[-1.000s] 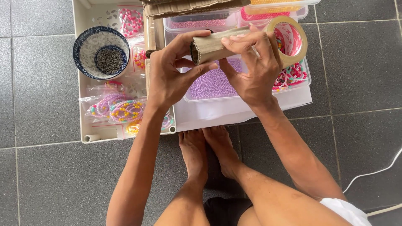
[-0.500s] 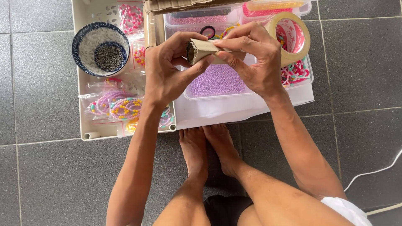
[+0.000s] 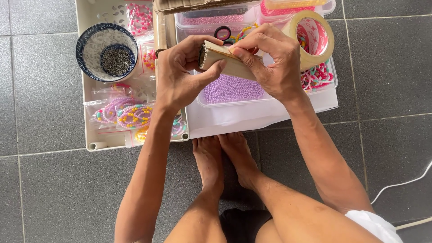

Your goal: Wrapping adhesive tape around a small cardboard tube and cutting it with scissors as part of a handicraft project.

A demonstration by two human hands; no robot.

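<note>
My left hand (image 3: 182, 74) grips the left end of a tan cardboard piece (image 3: 225, 63), thumb pressed along its underside. My right hand (image 3: 270, 60) pinches the top edge of the same cardboard with fingertips. A roll of brown packing tape (image 3: 321, 38) hangs around my right hand's far side. Beneath the hands sits a clear box of small purple beads (image 3: 231, 90).
A white tray (image 3: 87, 117) on the left holds a blue-and-white bowl (image 3: 105, 51) of dark small pieces and bags of colourful bead strings (image 3: 126, 114). More clear bead boxes (image 3: 216, 15) lie behind. My bare feet (image 3: 222, 159) rest on grey floor tiles. A white cable (image 3: 405, 184) runs at right.
Both hands drifted slightly left with the cardboard, and my right fingers slid along its top edge toward the left end. The tape roll stays at my right hand.
</note>
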